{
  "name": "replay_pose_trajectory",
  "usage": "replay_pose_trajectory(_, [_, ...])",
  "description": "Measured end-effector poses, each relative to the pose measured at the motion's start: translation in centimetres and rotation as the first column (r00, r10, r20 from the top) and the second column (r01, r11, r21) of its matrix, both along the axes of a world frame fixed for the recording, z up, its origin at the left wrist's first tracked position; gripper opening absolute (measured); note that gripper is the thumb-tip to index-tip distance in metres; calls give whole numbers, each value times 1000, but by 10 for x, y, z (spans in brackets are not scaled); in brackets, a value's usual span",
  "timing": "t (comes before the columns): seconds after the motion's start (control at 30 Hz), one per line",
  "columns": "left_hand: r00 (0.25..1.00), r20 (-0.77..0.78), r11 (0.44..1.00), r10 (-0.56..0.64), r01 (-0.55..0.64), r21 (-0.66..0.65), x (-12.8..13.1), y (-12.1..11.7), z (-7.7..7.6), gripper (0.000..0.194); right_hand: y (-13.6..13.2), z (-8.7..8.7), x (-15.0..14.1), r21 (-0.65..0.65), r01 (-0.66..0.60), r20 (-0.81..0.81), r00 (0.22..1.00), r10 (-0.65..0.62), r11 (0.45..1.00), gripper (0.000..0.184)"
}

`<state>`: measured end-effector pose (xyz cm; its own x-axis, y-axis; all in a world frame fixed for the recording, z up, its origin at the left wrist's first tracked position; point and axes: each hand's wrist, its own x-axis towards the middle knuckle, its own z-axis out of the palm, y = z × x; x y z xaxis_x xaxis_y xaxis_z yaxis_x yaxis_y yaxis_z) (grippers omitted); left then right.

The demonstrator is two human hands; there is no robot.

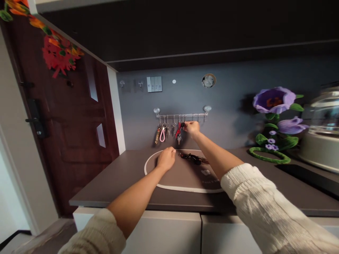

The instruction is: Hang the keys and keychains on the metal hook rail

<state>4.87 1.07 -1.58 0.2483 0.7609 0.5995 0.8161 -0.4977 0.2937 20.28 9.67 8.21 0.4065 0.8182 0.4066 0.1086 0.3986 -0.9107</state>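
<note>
My right hand (192,128) is raised to the clear hook rail (182,115) on the wall, its fingers pinched on a small dark key (183,125) below one of the hooks. Just left of it hangs a key with a red strap (178,131). Further left on the rail are a pink loop keyring (162,134), a brown tag (158,135) and other keys. My left hand (166,158) is closed over the left part of a brown mat (185,180); its curled fingers hide whatever they may hold. A bunch of dark keys (194,158) lies on the mat between my arms.
A dark cabinet overhang (198,31) spans above the counter (113,180). At right stand a purple flower ornament (275,100), a black flat object (307,180) and a glass-topped appliance (321,141). A brown door (79,141) is on the left; switches (154,84) sit above the rail.
</note>
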Motion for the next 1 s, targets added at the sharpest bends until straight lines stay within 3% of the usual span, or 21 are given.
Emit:
replay_pose_trajectory(0.5, [1000, 8, 1000, -1, 1, 2, -1, 1, -1, 24, -2, -12, 2, -40, -13, 16, 1000, 13, 999, 14])
replay_pose_trajectory(0.73, [1000, -3, 1000, -9, 9, -1, -2, 1, 0, 24, -15, -14, 2, -65, -4, 7, 1000, 4, 998, 15])
replay_pose_trajectory(1.0, [997, -77, 1000, -13, 15, 27, -1, -6, 3, 27, -41, -24, 10, -31, 24, 191, 981, -18, 999, 11])
